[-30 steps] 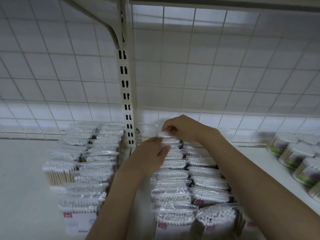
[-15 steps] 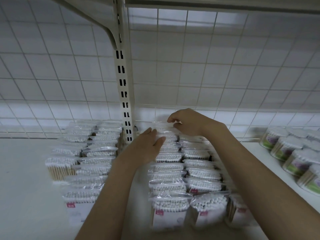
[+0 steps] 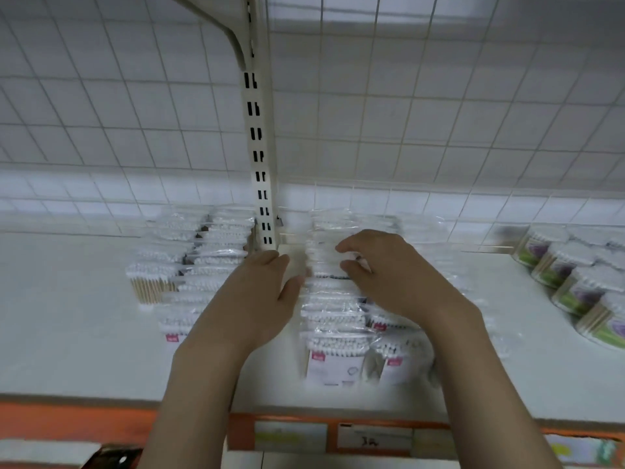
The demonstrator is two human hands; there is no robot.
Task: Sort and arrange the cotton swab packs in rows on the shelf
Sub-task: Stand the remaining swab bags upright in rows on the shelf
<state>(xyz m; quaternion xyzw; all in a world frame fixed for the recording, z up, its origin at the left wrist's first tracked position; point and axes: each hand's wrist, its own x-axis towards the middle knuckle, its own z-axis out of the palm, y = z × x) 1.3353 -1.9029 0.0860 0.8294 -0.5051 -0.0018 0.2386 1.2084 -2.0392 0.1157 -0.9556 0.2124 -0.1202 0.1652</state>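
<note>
Both hands point(image 3: 257, 296) flank row | cotton swab packs point(image 3: 333, 319) clear-bagged, upright, white-tipped

You face a white wire grid back panel point(image 3: 439, 113). A cream slotted upright point(image 3: 258, 147) runs down its middle, carrying a bracket point(image 3: 216, 22) at top. An orange price strip point(image 3: 67, 421) edges the front. Lighting is dim, cool.

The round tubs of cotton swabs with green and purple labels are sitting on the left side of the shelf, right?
Not quite. The head view shows the round tubs with green and purple labels on the right side of the shelf, not the left. The left side holds bagged cotton swab packs.
</note>
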